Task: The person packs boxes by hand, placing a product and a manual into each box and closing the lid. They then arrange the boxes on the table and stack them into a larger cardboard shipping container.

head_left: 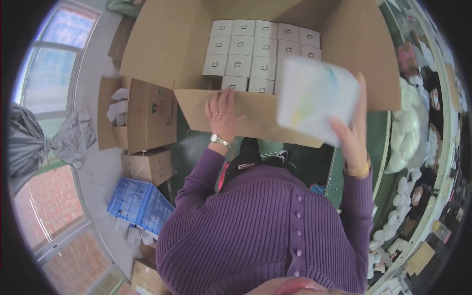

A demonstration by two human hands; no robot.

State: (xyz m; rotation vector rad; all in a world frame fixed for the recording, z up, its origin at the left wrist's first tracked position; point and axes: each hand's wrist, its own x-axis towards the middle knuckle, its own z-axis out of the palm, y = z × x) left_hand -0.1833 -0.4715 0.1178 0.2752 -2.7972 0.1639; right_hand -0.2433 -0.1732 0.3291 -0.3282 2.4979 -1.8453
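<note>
A large cardboard box [199, 64] stands open in front of me. Inside are rows of small white boxes [241, 44], each with a dark curved mark on top. My left hand [223, 112], with a watch at its wrist, lies on the near flap [258, 112], fingers stretched toward its upper edge and thumb apart. Over the right part of that flap, my right hand [355, 125] grips a white box [317, 96] by its right side. This box is blurred and shows faint yellow and teal patches. It hides part of the rows behind it.
To the left are a smaller open carton [150, 115] with white pieces in it, another carton [147, 166] and a blue plastic crate [141, 204]. Grey plastic bags [73, 137] hang by the windows. Along the right run shelves with white bagged goods [409, 128].
</note>
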